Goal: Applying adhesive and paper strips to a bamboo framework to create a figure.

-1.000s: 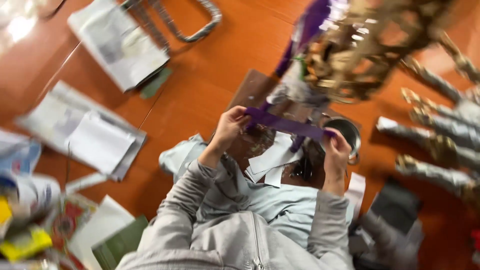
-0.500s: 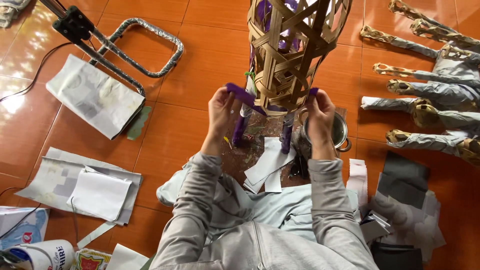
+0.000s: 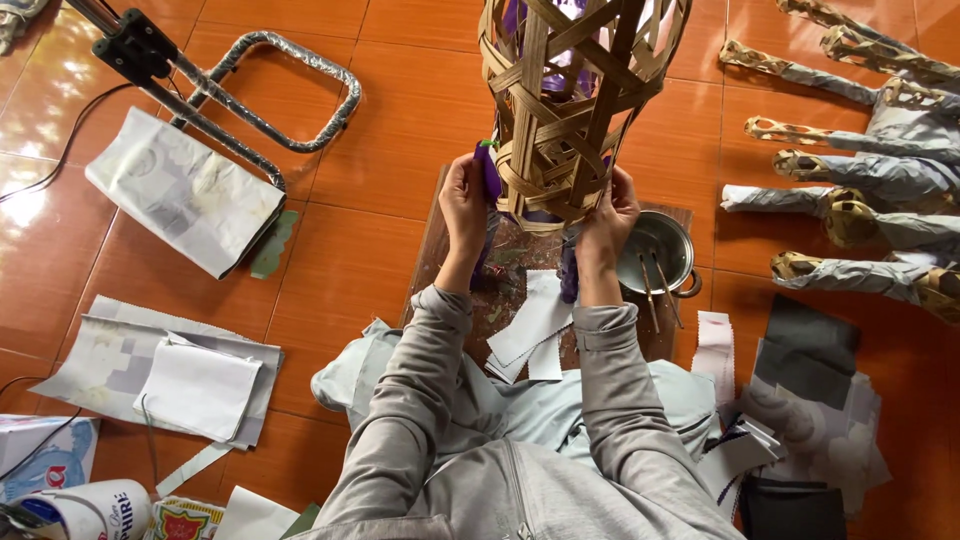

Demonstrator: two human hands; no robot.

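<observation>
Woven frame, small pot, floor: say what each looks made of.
Woven frame: flat tan strips, probably bamboo, matte, interlaced openly.
Small pot: likely steel, grey and shiny, light glinting on its rim.
Floor: glazed orange tile, grout lines and glossy reflections.

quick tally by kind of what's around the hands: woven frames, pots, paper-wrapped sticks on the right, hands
Woven bamboo frame, gripped by the left hand and the right hand: 1
Purple strip at the left hand: 1
Metal pot: 1
Paper-wrapped sticks at the right, some cut off by the edge: at least 5
Hands: 2
Total: at least 10
</observation>
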